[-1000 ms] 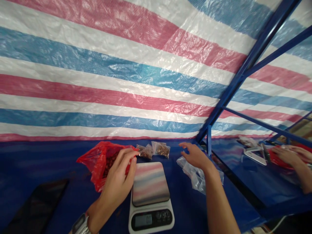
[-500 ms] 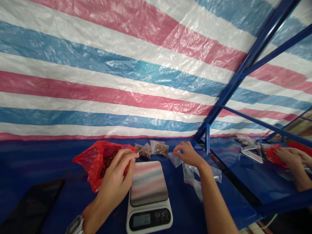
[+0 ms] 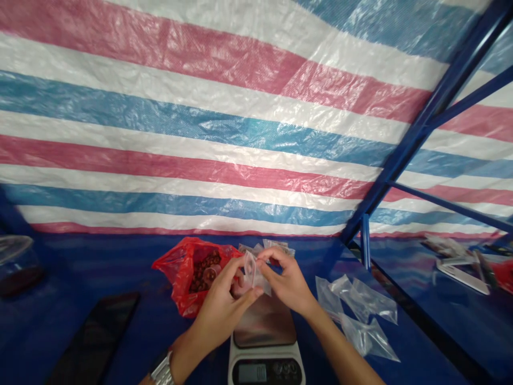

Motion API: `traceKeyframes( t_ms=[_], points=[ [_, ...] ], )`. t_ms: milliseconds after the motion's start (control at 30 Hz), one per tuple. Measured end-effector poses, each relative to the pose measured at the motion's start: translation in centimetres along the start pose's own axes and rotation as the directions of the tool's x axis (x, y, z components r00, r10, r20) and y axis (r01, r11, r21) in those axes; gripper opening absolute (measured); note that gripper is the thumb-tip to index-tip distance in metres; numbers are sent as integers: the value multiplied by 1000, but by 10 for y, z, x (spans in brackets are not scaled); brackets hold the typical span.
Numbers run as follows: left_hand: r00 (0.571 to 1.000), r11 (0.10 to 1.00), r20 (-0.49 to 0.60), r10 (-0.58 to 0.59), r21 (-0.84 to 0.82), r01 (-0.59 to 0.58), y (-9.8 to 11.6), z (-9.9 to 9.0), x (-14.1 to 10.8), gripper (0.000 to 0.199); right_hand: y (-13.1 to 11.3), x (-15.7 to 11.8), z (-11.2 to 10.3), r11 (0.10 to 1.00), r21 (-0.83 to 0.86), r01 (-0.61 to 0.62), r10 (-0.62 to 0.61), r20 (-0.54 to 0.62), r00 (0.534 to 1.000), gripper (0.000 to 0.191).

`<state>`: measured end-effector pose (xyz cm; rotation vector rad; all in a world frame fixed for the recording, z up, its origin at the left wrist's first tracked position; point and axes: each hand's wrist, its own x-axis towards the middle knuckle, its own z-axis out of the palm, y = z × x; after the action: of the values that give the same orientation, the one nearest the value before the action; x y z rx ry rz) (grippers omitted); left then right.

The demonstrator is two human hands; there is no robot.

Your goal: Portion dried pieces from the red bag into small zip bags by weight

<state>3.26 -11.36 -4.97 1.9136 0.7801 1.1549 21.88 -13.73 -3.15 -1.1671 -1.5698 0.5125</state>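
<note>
My left hand and my right hand meet above a digital kitchen scale, pinching a small clear plastic bag between their fingers. The scale's lit display faces me, and its plate is partly hidden under my hands. To the left of my left hand lies an open red plastic bag holding dark reddish-brown pieces. Small filled bags lie behind my hands, mostly hidden by them. A metal watch sits on my left wrist.
Several loose clear plastic bags lie to the right of the scale on the blue surface. A black phone lies front left. A dark, glassy object sits at the far left. Blue steel bars and a reflective pane stand right.
My hands have come together over the scale, with my left hand off the red bag and a small clear bag now between them. The view has shifted, and the loose bags lie further right.
</note>
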Motion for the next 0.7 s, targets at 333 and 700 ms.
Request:
traceKeyframes(
  t_ms=[333, 700],
  points=[
    [990, 957, -73, -123, -273, 99, -10, 1, 3, 48, -4, 0, 2, 972, 217, -85, 55, 142, 988, 28],
    [954, 834, -172, -245, -539, 117, 13, -21, 15, 51, -5, -6, -5, 991, 133, -18, 3, 110, 994, 27]
  ],
)
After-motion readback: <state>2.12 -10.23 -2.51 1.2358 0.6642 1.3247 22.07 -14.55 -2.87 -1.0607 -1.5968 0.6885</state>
